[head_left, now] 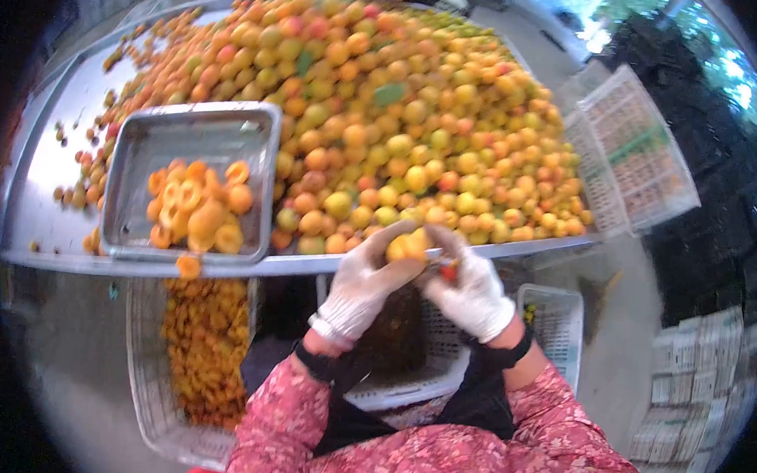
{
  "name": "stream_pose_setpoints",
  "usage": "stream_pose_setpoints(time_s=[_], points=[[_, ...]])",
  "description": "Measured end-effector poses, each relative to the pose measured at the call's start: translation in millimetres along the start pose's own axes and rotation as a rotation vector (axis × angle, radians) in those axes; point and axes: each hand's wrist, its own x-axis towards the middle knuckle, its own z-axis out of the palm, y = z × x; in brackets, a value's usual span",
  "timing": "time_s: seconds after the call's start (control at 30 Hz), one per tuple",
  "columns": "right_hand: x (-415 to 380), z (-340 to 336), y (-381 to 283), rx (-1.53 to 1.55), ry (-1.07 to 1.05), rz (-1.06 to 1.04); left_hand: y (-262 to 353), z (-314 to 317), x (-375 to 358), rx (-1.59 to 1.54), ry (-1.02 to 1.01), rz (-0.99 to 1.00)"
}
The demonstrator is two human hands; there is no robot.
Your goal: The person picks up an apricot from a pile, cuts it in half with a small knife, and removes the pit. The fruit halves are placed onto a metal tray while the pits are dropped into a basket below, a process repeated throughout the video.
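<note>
- Nearest the camera are two forearms in a red flowered sleeve (548, 434), each with a dark band at the wrist.
- The left hand (360, 289), in a white glove, is closed around an apricot (406, 247), fingers curled over its top.
- The right hand (471, 291), also gloved, presses in from the other side; the two hands meet on the fruit just at the near edge of the metal table (48, 176). Something small and red shows in the right hand's grip, too small to make out.
- A metal tray (156, 143) sits on the table to the left, holding halved apricots (196, 205) at its near end.
- A large heap of whole apricots (419, 110) covers most of the table behind the tray.
- Below the table, on the left, a white plastic crate (145, 370) holds more halved fruit.
- Empty white crates (631, 147) stand at the right, beyond the table.
</note>
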Motion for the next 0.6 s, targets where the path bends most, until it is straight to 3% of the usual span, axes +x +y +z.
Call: stream_pose_setpoints(time_s=[0.07, 0.2, 0.37, 0.43, 0.6], points=[[5, -1, 7, 0.123, -0.016, 0.109, -13, 0, 8, 0.012, 0.041, 0.124], [18, -10, 5, 0.288, -0.08, 0.228, -21, 3, 16, -0.092, 0.06, 0.05], [34, -12, 29, 0.254, -0.116, 0.017, -17, 10, 25, -0.134, 0.026, 0.001], [42, -14, 39, 0.138, -0.149, -0.075, -15, 12, 29, 0.196, 0.074, 0.082], [54, -18, 59, 0.133, -0.227, -0.112, -39, 19, 37, 0.421, 0.135, 0.143]])
